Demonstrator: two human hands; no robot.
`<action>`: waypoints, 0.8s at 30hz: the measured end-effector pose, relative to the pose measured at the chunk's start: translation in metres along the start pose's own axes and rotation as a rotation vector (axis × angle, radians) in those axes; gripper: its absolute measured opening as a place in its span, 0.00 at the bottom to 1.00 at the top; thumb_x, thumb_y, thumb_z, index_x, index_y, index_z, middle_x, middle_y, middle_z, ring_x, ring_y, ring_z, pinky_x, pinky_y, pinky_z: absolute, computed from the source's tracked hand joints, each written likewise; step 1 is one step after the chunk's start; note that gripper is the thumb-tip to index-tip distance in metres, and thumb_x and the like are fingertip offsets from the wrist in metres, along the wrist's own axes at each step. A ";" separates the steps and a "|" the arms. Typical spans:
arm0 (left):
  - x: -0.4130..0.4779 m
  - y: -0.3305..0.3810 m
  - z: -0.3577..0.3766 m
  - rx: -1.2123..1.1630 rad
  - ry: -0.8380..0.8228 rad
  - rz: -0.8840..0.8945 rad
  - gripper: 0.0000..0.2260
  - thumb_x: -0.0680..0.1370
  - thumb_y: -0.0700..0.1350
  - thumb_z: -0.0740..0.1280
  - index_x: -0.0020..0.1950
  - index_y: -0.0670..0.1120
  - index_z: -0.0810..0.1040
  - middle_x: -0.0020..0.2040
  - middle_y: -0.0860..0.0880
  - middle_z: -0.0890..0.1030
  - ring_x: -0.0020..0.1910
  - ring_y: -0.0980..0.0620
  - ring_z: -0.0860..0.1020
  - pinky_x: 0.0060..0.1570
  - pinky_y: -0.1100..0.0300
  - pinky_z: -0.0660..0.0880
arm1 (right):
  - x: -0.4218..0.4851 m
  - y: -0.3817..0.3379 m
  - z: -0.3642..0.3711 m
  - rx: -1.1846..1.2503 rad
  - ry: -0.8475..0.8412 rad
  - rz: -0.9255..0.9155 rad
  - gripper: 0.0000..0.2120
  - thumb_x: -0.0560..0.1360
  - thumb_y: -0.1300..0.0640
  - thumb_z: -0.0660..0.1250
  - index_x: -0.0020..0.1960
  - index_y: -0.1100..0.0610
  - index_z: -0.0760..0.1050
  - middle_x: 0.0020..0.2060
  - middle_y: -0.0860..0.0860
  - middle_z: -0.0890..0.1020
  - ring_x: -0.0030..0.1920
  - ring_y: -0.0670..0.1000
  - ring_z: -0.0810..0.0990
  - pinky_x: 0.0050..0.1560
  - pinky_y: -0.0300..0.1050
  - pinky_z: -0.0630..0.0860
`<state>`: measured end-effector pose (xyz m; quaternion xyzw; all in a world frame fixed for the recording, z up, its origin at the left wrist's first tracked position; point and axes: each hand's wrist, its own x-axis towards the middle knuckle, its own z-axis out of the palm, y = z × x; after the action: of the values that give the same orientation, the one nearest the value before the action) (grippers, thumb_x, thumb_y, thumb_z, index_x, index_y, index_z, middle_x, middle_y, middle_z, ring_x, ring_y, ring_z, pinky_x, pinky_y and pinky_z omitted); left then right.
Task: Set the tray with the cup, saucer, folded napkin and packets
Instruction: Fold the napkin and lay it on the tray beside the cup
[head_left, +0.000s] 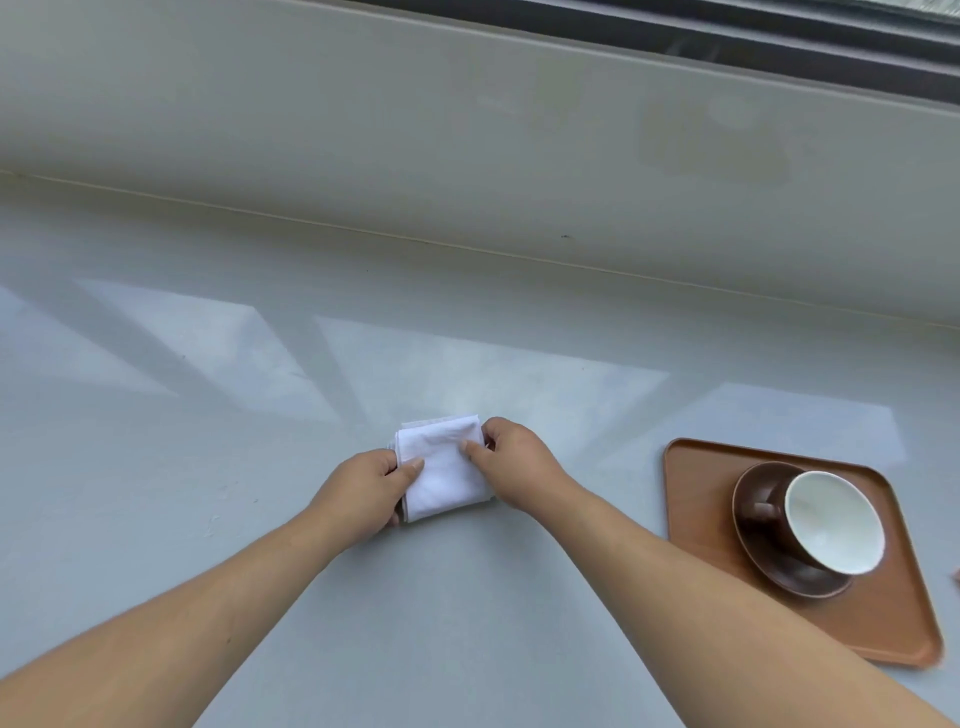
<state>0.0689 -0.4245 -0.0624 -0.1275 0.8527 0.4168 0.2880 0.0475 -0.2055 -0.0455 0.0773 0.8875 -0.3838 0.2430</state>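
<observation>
A white napkin (441, 467), folded into a small square, lies on the grey counter in the middle of the view. My left hand (363, 488) pinches its left edge and my right hand (511, 457) pinches its right edge. To the right sits an orange-brown tray (691, 499). On the tray a dark brown saucer (753, 525) carries a brown cup (831, 522) with a white inside, which leans toward me. No packets are clearly in view.
The grey counter (208, 467) runs back to a beige wall ledge (467, 156) under a dark window frame. A small pinkish thing (956, 576) shows at the right edge, too cut off to identify.
</observation>
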 end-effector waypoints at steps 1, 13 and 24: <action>0.002 0.001 -0.001 0.011 -0.006 -0.014 0.18 0.80 0.60 0.64 0.38 0.50 0.79 0.29 0.49 0.85 0.27 0.54 0.81 0.34 0.57 0.74 | 0.002 0.000 0.001 -0.030 0.004 0.002 0.16 0.80 0.45 0.65 0.39 0.52 0.67 0.35 0.47 0.74 0.33 0.48 0.71 0.33 0.44 0.66; 0.007 0.025 -0.011 0.446 0.152 0.020 0.33 0.69 0.60 0.75 0.69 0.56 0.66 0.46 0.54 0.77 0.45 0.48 0.79 0.33 0.57 0.69 | -0.006 -0.013 0.018 -0.316 0.022 0.009 0.12 0.75 0.49 0.66 0.54 0.55 0.72 0.51 0.53 0.78 0.54 0.58 0.75 0.44 0.48 0.70; -0.020 0.044 -0.046 0.315 -0.205 0.218 0.39 0.62 0.55 0.81 0.69 0.62 0.69 0.61 0.60 0.77 0.59 0.54 0.79 0.54 0.55 0.79 | -0.059 -0.035 -0.014 0.063 -0.183 -0.132 0.10 0.73 0.56 0.67 0.48 0.44 0.69 0.41 0.47 0.80 0.35 0.49 0.74 0.32 0.44 0.71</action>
<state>0.0470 -0.4338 -0.0002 0.0552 0.8823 0.3180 0.3427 0.0825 -0.2166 0.0143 -0.0093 0.8522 -0.4323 0.2948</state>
